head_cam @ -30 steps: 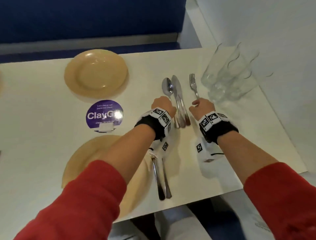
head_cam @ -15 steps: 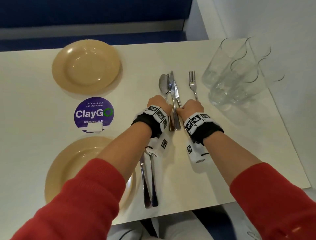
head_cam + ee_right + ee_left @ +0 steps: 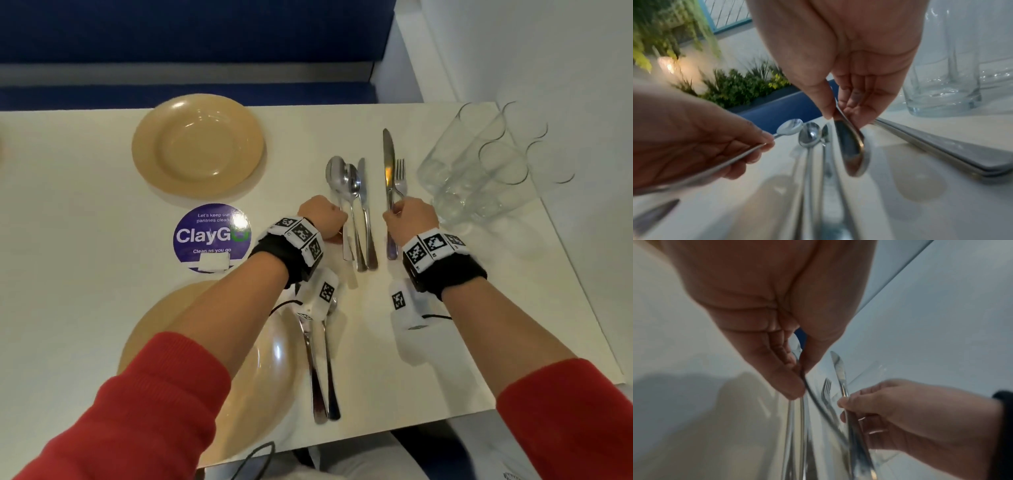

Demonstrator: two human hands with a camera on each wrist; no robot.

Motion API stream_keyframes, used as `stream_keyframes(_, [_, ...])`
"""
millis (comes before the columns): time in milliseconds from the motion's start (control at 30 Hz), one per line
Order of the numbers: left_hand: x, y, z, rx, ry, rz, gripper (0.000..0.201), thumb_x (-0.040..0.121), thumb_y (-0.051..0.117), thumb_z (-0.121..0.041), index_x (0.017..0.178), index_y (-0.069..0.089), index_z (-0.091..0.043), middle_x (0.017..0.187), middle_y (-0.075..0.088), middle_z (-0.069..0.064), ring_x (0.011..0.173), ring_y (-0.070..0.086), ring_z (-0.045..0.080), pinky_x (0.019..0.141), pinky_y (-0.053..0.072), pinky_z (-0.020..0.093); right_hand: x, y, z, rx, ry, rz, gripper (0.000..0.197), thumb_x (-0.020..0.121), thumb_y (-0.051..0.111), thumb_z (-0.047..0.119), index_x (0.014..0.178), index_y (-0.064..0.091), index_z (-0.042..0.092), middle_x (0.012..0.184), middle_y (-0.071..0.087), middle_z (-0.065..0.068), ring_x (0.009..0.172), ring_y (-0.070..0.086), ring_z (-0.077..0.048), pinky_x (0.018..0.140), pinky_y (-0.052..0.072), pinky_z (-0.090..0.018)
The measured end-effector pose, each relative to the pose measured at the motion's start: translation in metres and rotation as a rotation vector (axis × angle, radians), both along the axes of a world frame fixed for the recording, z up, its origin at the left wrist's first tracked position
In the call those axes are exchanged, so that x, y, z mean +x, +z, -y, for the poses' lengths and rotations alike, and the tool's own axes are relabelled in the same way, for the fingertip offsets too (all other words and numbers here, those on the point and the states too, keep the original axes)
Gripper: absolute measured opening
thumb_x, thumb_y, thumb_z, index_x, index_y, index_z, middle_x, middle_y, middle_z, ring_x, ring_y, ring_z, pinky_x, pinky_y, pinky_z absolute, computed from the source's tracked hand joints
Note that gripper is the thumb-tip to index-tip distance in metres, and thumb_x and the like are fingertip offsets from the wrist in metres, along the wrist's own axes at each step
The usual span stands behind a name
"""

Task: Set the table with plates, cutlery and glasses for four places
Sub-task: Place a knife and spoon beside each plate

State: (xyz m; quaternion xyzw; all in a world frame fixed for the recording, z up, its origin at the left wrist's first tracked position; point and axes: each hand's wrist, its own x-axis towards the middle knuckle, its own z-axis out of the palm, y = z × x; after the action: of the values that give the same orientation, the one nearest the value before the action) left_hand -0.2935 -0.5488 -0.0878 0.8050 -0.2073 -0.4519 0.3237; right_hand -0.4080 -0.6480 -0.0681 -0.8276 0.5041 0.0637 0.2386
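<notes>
My left hand [image 3: 322,216] pinches the handle of a spoon [image 3: 334,174] between thumb and fingers; the left wrist view shows this pinch. My right hand [image 3: 409,216] pinches a knife [image 3: 388,164] by its handle, blade pointing away from me and raised off the table. A fork [image 3: 400,178] lies just right of that knife. Between my hands a second spoon [image 3: 354,181] and another knife [image 3: 363,192] lie side by side. One tan plate [image 3: 198,147] sits at the far side. A second tan plate [image 3: 239,359] sits near me, partly under my left arm, with cutlery [image 3: 318,370] beside it.
Several clear glasses [image 3: 479,171] stand close together at the far right, near my right hand. A round purple sticker [image 3: 212,236] is on the white table [image 3: 68,240] between the plates. A blue bench runs along the far edge and a wall stands at the right.
My right hand went from the fork to the middle pile, then moved right holding a knife. The left hand stayed on the spoon's handle.
</notes>
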Motion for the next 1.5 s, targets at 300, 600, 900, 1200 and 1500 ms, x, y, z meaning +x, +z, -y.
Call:
stream_keyframes(300, [0.08, 0.061, -0.136, -0.3, 0.308, -0.058, 0.01, 0.103, 0.033, -0.019, 0.106, 0.037, -0.011, 0.074, 0.048, 0.0, 0.042, 0.05, 0.011, 0.028, 0.029, 0.01, 0.104, 0.05, -0.106, 0.049, 0.032, 0.5, 0.023, 0.093, 0.052, 0.023, 0.112, 0.057, 0.01, 0.102, 0.066, -0.006, 0.084, 0.055, -0.017, 0.074, 0.035, -0.02])
stream_keyframes(600, [0.202, 0.056, -0.317, -0.257, 0.476, 0.005, 0.027, 0.094, 0.048, -0.041, 0.086, 0.046, -0.016, 0.061, 0.039, -0.002, 0.037, 0.031, 0.009, 0.036, 0.022, 0.012, 0.263, 0.057, -0.304, 0.549, -0.011, 0.823, 0.013, 0.088, 0.059, 0.003, 0.09, 0.053, 0.014, 0.097, 0.065, -0.014, 0.089, 0.065, -0.024, 0.076, 0.058, -0.029])
stream_keyframes(900, [0.26, 0.044, -0.386, -0.301, 0.749, -0.268, 0.042, 0.096, 0.042, -0.048, 0.104, 0.05, -0.008, 0.078, 0.055, 0.005, 0.042, 0.04, 0.009, 0.035, 0.027, 0.014, 0.314, 0.048, -0.384, 0.566, 0.094, 0.863, 0.026, 0.089, 0.056, 0.0, 0.08, 0.055, 0.025, 0.102, 0.068, -0.017, 0.09, 0.064, -0.015, 0.088, 0.052, -0.03])
stream_keyframes(1200, [0.288, 0.037, -0.381, -0.521, 0.933, -0.432, 0.011, 0.096, 0.043, -0.009, 0.086, 0.039, -0.011, 0.063, 0.046, 0.003, 0.029, 0.035, 0.004, 0.029, 0.021, 0.011, 0.315, 0.032, -0.389, 0.699, 0.024, 0.68, 0.029, 0.098, 0.046, 0.021, 0.116, 0.059, 0.002, 0.103, 0.063, -0.007, 0.083, 0.06, -0.017, 0.082, 0.051, -0.026])
stream_keyframes(1500, [0.305, 0.04, -0.369, -0.384, 0.655, 0.079, 0.012, 0.097, 0.038, -0.018, 0.102, 0.026, -0.019, 0.078, 0.055, -0.002, 0.049, 0.036, 0.012, 0.042, 0.029, 0.021, 0.325, 0.041, -0.362, -0.121, 0.487, 0.346, 0.034, 0.092, 0.055, 0.019, 0.126, 0.057, 0.018, 0.117, 0.061, -0.006, 0.113, 0.052, -0.023, 0.096, 0.04, -0.032])
